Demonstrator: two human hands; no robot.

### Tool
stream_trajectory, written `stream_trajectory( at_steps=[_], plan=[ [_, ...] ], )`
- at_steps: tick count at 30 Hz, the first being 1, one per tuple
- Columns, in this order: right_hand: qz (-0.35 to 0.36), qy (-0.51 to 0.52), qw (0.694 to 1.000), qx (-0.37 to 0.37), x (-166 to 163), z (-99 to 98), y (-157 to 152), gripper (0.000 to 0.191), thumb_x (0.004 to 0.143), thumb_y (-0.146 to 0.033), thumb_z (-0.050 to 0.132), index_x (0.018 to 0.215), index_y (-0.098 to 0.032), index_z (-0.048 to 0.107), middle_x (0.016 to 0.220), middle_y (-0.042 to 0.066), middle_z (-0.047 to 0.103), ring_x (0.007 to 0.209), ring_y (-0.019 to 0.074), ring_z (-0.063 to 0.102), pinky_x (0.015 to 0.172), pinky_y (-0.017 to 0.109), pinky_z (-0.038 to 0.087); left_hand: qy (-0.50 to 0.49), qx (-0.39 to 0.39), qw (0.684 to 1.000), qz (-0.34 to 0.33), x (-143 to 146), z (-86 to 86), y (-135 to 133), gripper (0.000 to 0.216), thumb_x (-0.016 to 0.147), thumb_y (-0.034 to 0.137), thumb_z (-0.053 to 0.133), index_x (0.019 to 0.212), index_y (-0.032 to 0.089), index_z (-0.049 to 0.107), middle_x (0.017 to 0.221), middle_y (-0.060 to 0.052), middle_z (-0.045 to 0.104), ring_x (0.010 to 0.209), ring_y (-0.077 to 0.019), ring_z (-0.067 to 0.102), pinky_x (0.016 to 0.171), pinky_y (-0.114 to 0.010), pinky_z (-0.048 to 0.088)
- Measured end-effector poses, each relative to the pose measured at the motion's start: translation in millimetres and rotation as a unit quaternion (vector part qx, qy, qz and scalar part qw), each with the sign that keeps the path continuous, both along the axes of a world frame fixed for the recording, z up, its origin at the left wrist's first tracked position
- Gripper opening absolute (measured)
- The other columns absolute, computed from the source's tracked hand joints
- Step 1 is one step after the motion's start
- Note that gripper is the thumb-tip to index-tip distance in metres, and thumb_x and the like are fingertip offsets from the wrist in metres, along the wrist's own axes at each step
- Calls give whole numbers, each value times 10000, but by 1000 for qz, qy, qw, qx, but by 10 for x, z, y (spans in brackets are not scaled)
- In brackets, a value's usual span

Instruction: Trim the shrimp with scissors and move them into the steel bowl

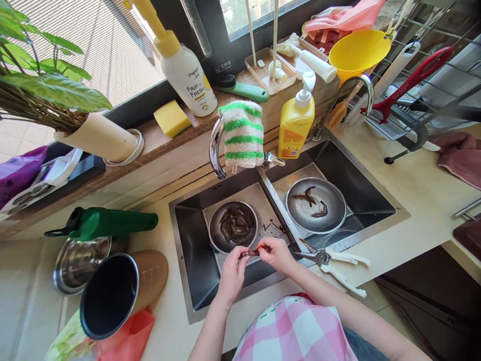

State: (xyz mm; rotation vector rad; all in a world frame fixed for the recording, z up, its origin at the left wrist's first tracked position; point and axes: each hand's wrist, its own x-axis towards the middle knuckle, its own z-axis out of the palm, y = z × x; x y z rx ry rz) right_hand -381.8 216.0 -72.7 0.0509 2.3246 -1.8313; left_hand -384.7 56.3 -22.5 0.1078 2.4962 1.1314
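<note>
Between my two hands, over the front of the left sink basin, is a dark reddish shrimp (pixel 251 253). One end is pinched in the fingers of my left hand (pixel 232 273), the other in those of my right hand (pixel 277 255). Just beyond my left hand, a round pan (pixel 212 231) in the left basin holds a heap of dark shrimp (pixel 236 224). A second pan (pixel 330 195) in the right basin has a few shrimp (pixel 306 196) spread on it. Dark scraps (pixel 273 228) lie on the left basin's floor. White-handled kitchen shears (pixel 326 259) rest on the sink edge beside my right wrist.
A striped cloth (pixel 243 135) hangs over the faucet (pixel 215 148). Behind the sink stands a yellow pump bottle (pixel 296 125). To the left are a tall pot (pixel 150 276), a metal bowl (pixel 69 268) and a green bottle (pixel 112 224). A dish rack (pixel 424 125) occupies the right.
</note>
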Motion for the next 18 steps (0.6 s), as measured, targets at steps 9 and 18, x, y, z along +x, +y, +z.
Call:
stream_trajectory(
  at_steps=[9,18],
  plan=[
    [-11,-11,1000,-14,-2,-27,24,151,675,-136,467,643,-176,609,552,-31,517,503,84,420,481,182,304,15,-14,1000,-8,20,-55,-40,177,837,276,417,923,201,553,896,-43,634,846,-174,584,767,-301,444],
    [-50,-135,973,-182,-4,-68,-21,65,661,-199,469,676,-180,529,472,-62,471,419,83,450,433,184,358,8,-17,1000,-11,15,-41,-40,192,845,274,390,931,206,547,903,-40,628,831,-172,584,749,-291,442]
  ],
)
